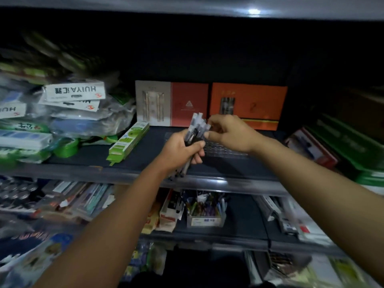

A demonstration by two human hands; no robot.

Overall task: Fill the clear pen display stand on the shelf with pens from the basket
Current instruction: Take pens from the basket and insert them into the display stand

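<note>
My left hand (180, 150) is closed around a bundle of dark pens with clear caps (196, 126), held upright over the dark shelf (145, 154). My right hand (228, 132) reaches in from the right and pinches the cap end of one pen in the bundle between thumb and forefinger. The clear pen display stand (223, 149) lies low on the shelf just behind and below my hands; it is faint and partly hidden by them. No basket shows in this view.
Two orange gift boxes (248, 106) stand at the shelf's back. Bagged stationery (68, 113) piles up on the left beside a green and white box (128, 140). Green boxes (349, 146) crowd the right. A tub of pens (204, 210) sits on the lower shelf.
</note>
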